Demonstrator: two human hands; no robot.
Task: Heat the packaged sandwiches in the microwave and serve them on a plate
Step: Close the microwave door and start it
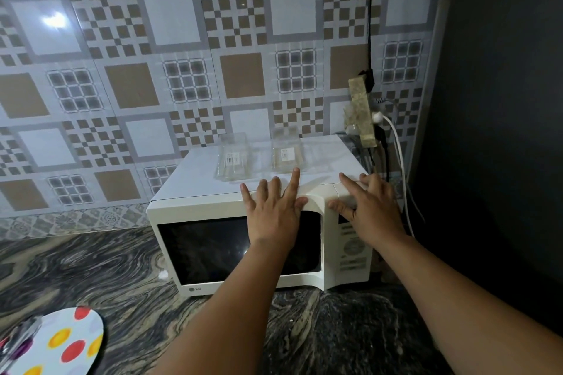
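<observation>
A white microwave [213, 210] stands on the dark marbled counter [91, 277] with its door closed. Two clear plastic sandwich packages rest on its top, one to the left [233, 158] and one to the right [285, 151]. My left hand [272, 210] lies flat with spread fingers over the door's upper right edge, just in front of the packages. My right hand [370, 201] rests with straight fingers on the top right corner, above the control panel [352, 248]. A plate with coloured dots [70, 341] shows at the bottom left.
A patterned tiled wall [152, 70] rises behind the microwave. A socket strip [362, 109] with black and white cables hangs at the microwave's right rear. A dark wall [502, 100] closes the right side. Something shiny lies partly on the plate's left edge.
</observation>
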